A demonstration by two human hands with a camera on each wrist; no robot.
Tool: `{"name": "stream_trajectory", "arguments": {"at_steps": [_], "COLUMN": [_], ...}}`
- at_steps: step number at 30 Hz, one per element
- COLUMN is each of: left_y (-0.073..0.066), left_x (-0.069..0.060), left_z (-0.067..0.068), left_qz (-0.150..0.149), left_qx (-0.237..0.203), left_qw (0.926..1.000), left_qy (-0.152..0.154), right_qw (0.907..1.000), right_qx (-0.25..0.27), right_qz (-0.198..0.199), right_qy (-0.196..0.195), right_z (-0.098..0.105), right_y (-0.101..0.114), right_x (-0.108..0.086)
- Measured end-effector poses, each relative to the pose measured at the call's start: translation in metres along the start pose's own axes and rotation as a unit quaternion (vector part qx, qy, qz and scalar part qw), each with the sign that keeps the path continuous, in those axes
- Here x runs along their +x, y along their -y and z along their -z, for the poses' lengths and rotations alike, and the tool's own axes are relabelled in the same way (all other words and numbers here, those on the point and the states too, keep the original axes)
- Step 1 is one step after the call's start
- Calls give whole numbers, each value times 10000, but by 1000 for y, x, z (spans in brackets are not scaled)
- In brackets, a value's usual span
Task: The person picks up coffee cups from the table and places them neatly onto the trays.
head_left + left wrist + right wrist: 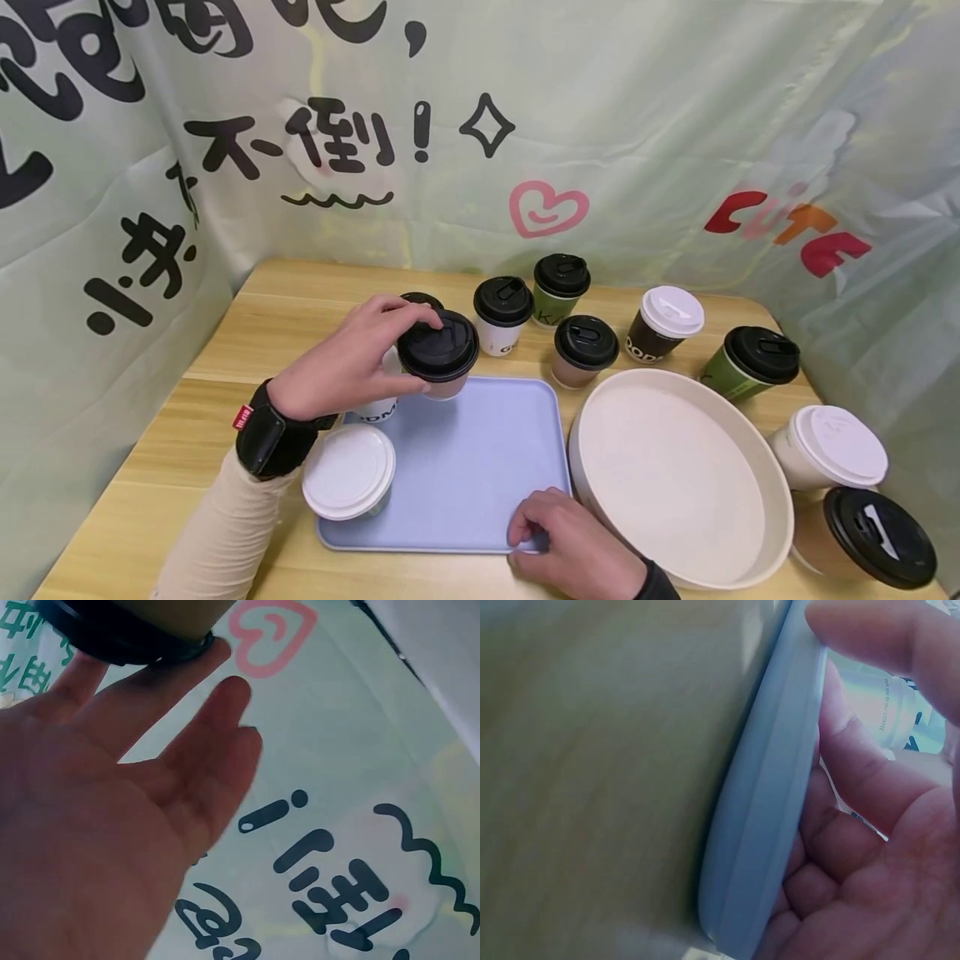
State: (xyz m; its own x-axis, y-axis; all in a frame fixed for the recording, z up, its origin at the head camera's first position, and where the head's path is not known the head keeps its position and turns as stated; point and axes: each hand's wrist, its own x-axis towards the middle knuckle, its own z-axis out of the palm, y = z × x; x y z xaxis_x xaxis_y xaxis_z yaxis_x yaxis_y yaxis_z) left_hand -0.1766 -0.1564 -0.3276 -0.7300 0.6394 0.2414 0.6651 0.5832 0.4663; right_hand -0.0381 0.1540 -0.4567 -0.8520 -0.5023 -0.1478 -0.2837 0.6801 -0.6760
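Left hand (352, 360) pinches black-lidded cup (447, 387); right hand (573, 546) grips near-right corner of blue tray (476, 467). Cup probably light, crushable; best held under lid (438, 346).

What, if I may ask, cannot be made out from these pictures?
Head view: whether the black lid behind the left hand tops the white lettered cup; the hand lies between.
Head view: the near right corner of the blue tray, covered by the right hand.
Left wrist view: the base of the held brown cup, cut off by the picture's top edge.
Right wrist view: the grain of the wooden tabletop, blurred.
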Motion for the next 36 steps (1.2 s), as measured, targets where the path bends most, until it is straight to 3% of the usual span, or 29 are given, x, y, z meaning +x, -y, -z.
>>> {"name": "stream_trajectory", "arguments": {"at_steps": [22,36], "left_y": [11,12], "left_x": [1,2], "left_z": [-11,-14], "left_qz": [423,419], "left_qx": [283,406], "left_qw": [9979,9969], "left_qy": [395,520], "right_qw": [9995,9994], "right_qx": [-17,-66], "right_qz": [272,282], "right_qy": [-157,-202], "right_z": [-1,-2], "right_y": [0,0], "right_x": [0,0]}}
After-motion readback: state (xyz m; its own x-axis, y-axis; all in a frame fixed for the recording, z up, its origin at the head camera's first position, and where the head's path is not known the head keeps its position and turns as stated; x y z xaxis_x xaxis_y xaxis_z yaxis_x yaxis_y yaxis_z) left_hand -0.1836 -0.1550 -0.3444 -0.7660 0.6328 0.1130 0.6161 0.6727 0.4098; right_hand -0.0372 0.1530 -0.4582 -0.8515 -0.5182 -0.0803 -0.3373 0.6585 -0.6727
